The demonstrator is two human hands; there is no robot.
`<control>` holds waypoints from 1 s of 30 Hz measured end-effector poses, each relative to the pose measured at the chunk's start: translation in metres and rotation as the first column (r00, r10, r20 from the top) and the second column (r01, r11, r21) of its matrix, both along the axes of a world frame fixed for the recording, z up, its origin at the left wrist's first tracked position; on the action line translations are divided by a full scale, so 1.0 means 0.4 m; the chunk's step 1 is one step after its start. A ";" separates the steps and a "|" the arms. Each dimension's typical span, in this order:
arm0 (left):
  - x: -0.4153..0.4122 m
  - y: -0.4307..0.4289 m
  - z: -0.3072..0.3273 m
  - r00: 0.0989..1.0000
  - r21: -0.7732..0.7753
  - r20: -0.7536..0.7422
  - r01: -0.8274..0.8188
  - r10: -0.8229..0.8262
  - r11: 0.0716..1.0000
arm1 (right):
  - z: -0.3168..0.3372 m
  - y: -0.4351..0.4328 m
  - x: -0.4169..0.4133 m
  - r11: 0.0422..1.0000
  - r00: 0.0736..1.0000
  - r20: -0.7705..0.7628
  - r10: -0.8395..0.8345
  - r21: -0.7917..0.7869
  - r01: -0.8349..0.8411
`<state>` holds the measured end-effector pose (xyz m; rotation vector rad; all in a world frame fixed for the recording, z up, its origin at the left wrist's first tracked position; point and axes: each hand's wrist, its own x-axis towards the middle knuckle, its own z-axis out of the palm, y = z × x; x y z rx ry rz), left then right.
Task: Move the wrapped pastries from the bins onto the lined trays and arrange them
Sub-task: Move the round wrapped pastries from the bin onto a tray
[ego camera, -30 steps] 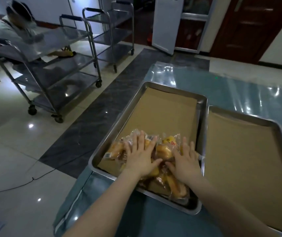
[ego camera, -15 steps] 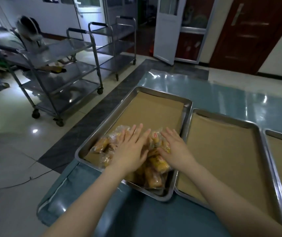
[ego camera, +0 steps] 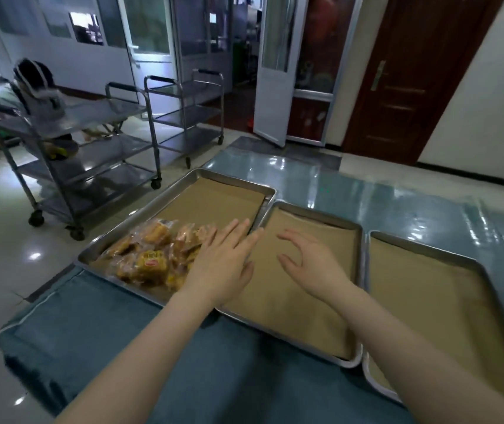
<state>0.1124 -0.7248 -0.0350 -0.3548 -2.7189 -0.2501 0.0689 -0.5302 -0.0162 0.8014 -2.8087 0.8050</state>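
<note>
Three metal trays lined with brown paper lie side by side on a blue-covered table. The left tray (ego camera: pixel 180 186) holds a heap of wrapped golden pastries (ego camera: pixel 149 255) at its near end. My left hand (ego camera: pixel 224 261) is flat, fingers spread, over the right edge of that heap and the seam between trays; it holds nothing. My right hand (ego camera: pixel 311 264) hovers over the bare paper of the middle tray (ego camera: pixel 315 209), fingers apart and slightly curled, empty. The right tray (ego camera: pixel 428 249) holds only paper.
The blue table cover (ego camera: pixel 229 377) runs to the near and far edges. Two steel trolleys (ego camera: pixel 91 166) stand on the tiled floor at left, with a person behind them. An open white door (ego camera: pixel 278 71) and a brown door (ego camera: pixel 412 75) are at the back.
Both hands came off the pastry heap and shifted right; my right hand now hangs over the middle tray. The view swung right and up, bringing all three trays into sight.
</note>
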 end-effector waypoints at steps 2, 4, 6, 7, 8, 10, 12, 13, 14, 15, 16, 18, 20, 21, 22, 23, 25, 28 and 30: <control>0.014 0.056 0.025 0.999 -0.002 -0.032 0.040 -0.040 0.999 | 0.030 0.067 0.030 0.999 0.998 -0.041 -0.044 -0.001 0.044; 0.027 0.112 0.044 0.996 0.005 -0.045 0.083 -0.083 0.997 | 0.055 0.134 0.064 0.995 0.993 -0.061 -0.099 -0.017 0.098; 0.039 0.168 0.061 0.991 0.010 -0.035 0.127 -0.126 0.992 | 0.072 0.197 0.109 0.982 0.982 -0.036 -0.185 -0.048 0.183; 0.048 0.197 0.067 0.989 0.011 -0.035 0.141 -0.141 0.990 | 0.075 0.230 0.131 0.976 0.977 -0.020 -0.211 -0.054 0.210; 0.060 0.229 0.072 0.988 0.013 -0.032 0.153 -0.153 0.988 | 0.076 0.263 0.151 0.974 0.975 -0.006 -0.221 -0.047 0.221; 0.084 0.292 0.084 0.982 0.032 -0.031 0.185 -0.184 0.982 | 0.082 0.333 0.183 0.974 0.974 0.003 -0.225 -0.026 0.225; 0.106 0.357 0.102 0.975 0.037 -0.041 0.221 -0.219 0.975 | 0.093 0.405 0.209 0.967 0.968 -0.005 -0.253 -0.034 0.252; 0.114 0.389 0.112 0.970 0.024 -0.049 0.240 -0.239 0.970 | 0.098 0.440 0.220 0.962 0.963 -0.016 -0.270 -0.048 0.269; 0.119 0.422 0.123 0.962 0.011 -0.063 0.265 -0.264 0.964 | 0.104 0.476 0.230 0.957 0.958 -0.035 -0.284 -0.065 0.281; 0.121 0.460 0.135 0.955 0.005 -0.081 0.287 -0.285 0.958 | 0.110 0.515 0.239 0.954 0.954 -0.056 -0.293 -0.076 0.288; 0.124 0.499 0.150 0.950 0.013 -0.099 0.299 -0.296 0.954 | 0.115 0.556 0.245 0.954 0.952 -0.076 -0.295 -0.078 0.290; 0.128 0.587 0.174 0.942 0.066 -0.142 0.316 -0.305 0.946 | 0.123 0.647 0.248 0.956 0.950 -0.108 -0.294 -0.059 0.289; 0.129 0.692 0.184 0.927 0.109 -0.192 0.347 -0.323 0.932 | 0.132 0.750 0.246 0.957 0.946 -0.145 -0.291 -0.033 0.289; 0.128 0.750 0.183 0.920 0.119 -0.215 0.359 -0.329 0.926 | 0.136 0.805 0.244 0.958 0.944 -0.163 -0.286 -0.021 0.287; 0.126 0.812 0.181 0.915 0.131 -0.233 0.365 -0.329 0.922 | 0.141 0.862 0.244 0.961 0.945 -0.180 -0.275 -0.011 0.277; 0.126 0.877 0.178 0.916 0.150 -0.241 0.361 -0.320 0.921 | 0.146 0.923 0.245 0.965 0.947 -0.189 -0.259 -0.001 0.264; 0.131 1.006 0.173 0.929 0.202 -0.230 0.339 -0.292 0.919 | 0.161 1.045 0.257 0.970 0.951 -0.203 -0.232 0.029 0.243; 0.136 1.172 0.166 0.925 0.232 -0.190 0.369 -0.330 0.900 | 0.174 1.218 0.285 0.971 0.957 -0.197 -0.211 0.070 0.228; 0.138 1.255 0.163 0.928 0.273 -0.149 0.370 -0.341 0.888 | 0.178 1.319 0.293 0.969 0.960 -0.170 -0.223 0.067 0.237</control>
